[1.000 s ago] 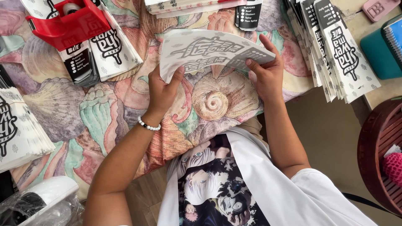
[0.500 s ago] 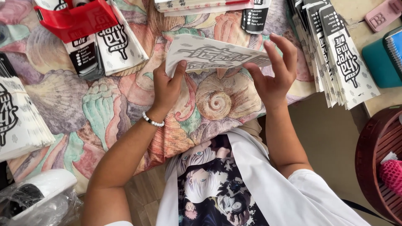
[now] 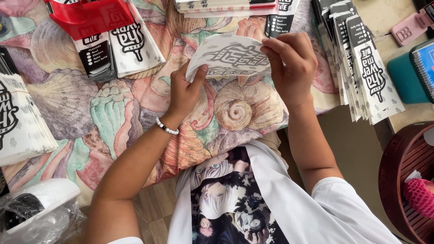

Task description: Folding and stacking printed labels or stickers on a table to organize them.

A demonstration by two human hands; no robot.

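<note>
A white paper wrapper [image 3: 228, 56] printed with large black lettering is held between both hands above a seashell-patterned tablecloth [image 3: 113, 117], curved into an arch. The left hand [image 3: 185, 90] pinches its lower left edge, thumb on top and fingers beneath. The right hand [image 3: 289, 61] is closed on its right end, fingers curled over the top edge. A white bead bracelet [image 3: 166, 128] circles the left wrist.

Up and to the left of the left hand lies a stack of flat printed wrappers [image 3: 120, 45] with a red plastic tray [image 3: 88, 16] resting on it. Far left of that hand sits another wrapper pile [image 3: 20, 119]. Just right of the right hand, a fanned row of wrappers [image 3: 361, 63] overhangs the table edge. Above both hands is a further stack [image 3: 226, 7]. Beyond the right hand, at the frame's edge, stands a dark red basket [image 3: 402, 171].
</note>
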